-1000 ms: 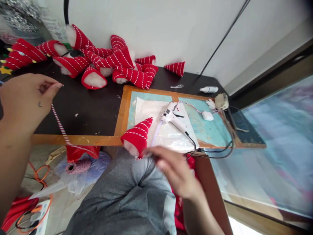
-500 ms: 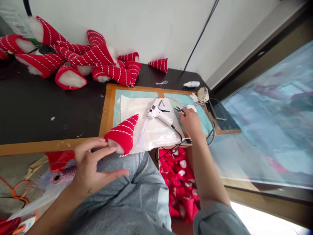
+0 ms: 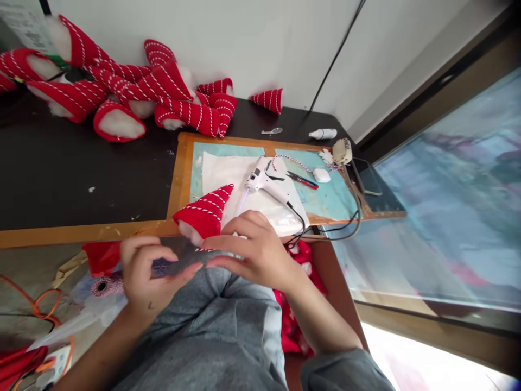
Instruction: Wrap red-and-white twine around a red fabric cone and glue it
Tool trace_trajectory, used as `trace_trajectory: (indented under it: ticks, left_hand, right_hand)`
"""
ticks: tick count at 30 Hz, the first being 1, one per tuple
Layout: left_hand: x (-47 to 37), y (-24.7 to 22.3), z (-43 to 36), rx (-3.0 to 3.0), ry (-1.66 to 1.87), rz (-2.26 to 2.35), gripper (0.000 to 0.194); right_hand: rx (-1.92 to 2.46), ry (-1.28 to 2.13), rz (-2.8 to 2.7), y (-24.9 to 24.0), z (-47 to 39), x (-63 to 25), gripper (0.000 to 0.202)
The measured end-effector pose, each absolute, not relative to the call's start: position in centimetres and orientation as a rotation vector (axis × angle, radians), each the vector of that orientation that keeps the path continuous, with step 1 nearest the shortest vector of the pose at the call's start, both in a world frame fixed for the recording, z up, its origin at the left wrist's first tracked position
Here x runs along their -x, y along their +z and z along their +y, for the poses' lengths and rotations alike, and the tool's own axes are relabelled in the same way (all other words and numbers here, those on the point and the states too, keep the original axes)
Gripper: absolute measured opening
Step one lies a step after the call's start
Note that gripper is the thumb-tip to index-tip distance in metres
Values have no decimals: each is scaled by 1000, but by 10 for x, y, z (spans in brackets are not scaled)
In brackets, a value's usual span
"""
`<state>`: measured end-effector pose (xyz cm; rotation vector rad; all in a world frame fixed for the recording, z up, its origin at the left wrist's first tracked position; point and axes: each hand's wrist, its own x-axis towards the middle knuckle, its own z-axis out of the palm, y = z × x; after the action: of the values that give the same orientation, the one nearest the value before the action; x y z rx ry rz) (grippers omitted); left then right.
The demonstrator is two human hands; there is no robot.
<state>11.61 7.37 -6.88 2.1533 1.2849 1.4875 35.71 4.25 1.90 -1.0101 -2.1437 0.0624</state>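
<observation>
A red stuffed cone with red-and-white twisted cord (image 3: pixel 206 210) lies at the table's front edge, its white stuffing facing me. My right hand (image 3: pixel 258 250) is beside its open end, fingers stretched and thumb apart, covering part of it; whether the fingertips touch it I cannot tell. Just left of it, my left hand (image 3: pixel 148 274) is open with curved fingers and holds nothing. A white glue gun (image 3: pixel 266 184) rests on a white sheet (image 3: pixel 215 168) behind the cone. Red-handled snips (image 3: pixel 303 180) lie right of the glue gun.
More stuffed red cones (image 3: pixel 179 98) are heaped at the back left, one cone (image 3: pixel 268 100) apart. On the right are a white bottle (image 3: pixel 323 133), a phone (image 3: pixel 368 176) and a cord ball (image 3: pixel 342 151). A cable (image 3: pixel 300 214) trails off the front edge above a box of red pieces (image 3: pixel 291 326).
My right hand has let go of the snips on the blue mat and moved left to the stuffed cone. My left hand has drawn slightly back from the cone.
</observation>
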Motion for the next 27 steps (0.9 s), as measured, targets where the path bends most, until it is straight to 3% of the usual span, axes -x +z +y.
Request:
trace_trajectory:
  ticks: [3, 12, 20, 27]
  left_hand:
    - [-134, -78, 56, -2205, 1504, 1286, 23]
    - [-170, -64, 77, -2265, 1569, 1322, 7]
    - [-171, -59, 89, -2308, 1500, 1428, 27]
    - [-172, -56, 95, -2160, 1540, 1458, 26]
  right_hand:
    - [984, 37, -2292, 16, 57, -352, 31]
    - [933, 180, -2374, 34, 104, -362, 24]
    - [756, 418, -2574, 48, 141, -380, 32]
    - [650, 298, -2778, 62, 166, -366, 9]
